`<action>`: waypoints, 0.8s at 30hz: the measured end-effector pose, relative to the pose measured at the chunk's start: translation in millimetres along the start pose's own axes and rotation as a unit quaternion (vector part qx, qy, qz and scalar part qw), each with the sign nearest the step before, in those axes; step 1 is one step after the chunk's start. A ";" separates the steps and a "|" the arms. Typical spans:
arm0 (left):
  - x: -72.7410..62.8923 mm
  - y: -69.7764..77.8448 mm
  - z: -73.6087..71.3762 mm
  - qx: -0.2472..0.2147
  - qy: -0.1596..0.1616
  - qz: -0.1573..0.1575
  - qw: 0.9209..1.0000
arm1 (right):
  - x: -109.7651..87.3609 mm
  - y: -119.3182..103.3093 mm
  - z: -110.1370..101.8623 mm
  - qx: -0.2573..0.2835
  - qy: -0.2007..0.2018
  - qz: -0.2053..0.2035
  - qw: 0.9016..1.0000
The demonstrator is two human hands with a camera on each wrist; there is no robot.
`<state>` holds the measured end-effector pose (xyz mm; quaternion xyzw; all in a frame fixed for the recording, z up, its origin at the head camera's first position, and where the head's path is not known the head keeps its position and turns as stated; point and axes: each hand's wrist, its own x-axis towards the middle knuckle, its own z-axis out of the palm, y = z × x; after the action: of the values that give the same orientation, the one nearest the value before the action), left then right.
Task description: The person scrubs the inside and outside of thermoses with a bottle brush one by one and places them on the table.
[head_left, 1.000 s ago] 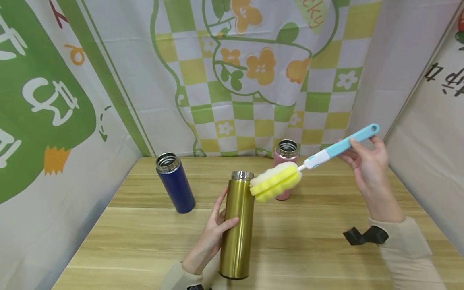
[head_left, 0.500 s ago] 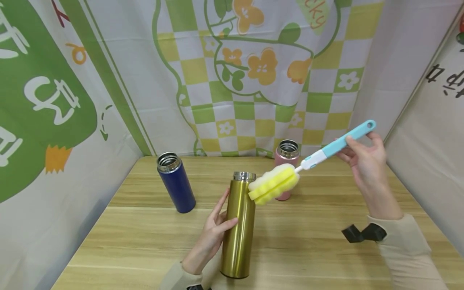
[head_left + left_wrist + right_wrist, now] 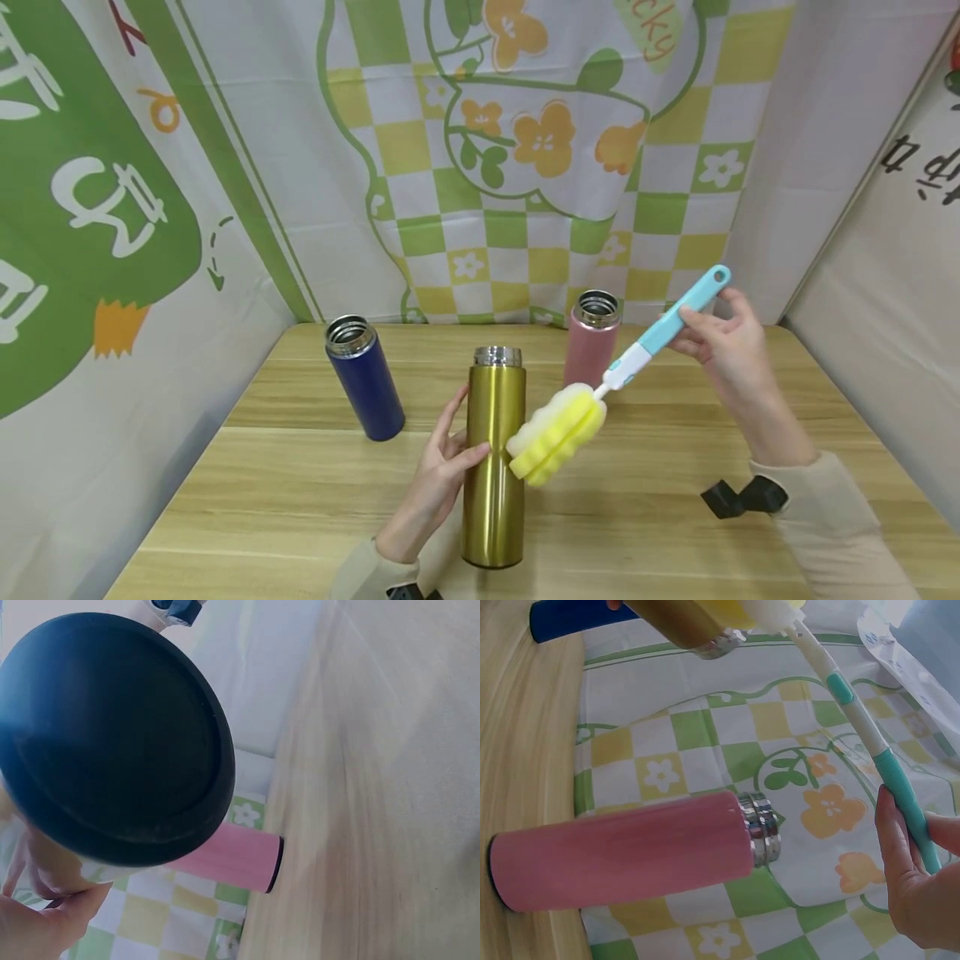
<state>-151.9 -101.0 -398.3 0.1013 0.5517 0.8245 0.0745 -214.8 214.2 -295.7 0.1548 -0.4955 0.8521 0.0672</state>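
My left hand grips a gold thermos bottle around its side and holds it up over the table; its steel mouth has no lid. In the left wrist view the dark round base of the gold thermos bottle fills much of the picture. With thumb and fingers, my right hand pinches the blue handle of a bottle brush. The brush's yellow and white sponge head points down to the left and overlaps the bottle's right side in the head view.
A dark blue thermos bottle stands lidless on the left of the wooden table. Behind the brush stands a pink thermos bottle, also open-topped. Printed cloth hangs along the table's back edge.
My right hand has moved left and slightly down, and the brush now tilts more steeply. Its sponge head has dropped from near the gold bottle's neck to beside its middle. The gold bottle stands straighter.
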 end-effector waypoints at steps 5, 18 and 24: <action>1.6 2.4 -0.2 0.003 0.003 0.012 1.000 | -3.1 12.2 1.6 -0.027 -0.034 0.002 0.999; 3.3 6.1 -0.9 0.009 0.021 0.016 1.000 | -12.2 27.0 2.2 -0.080 -0.057 0.044 0.994; 4.2 6.5 -0.9 0.016 0.023 0.023 0.999 | -15.2 33.6 4.1 -0.107 -0.070 0.065 0.990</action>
<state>-156.3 -103.3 -392.2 0.0964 0.5638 0.8192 0.0414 -208.7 194.4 -326.5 0.1732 -0.5962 0.7839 -0.0067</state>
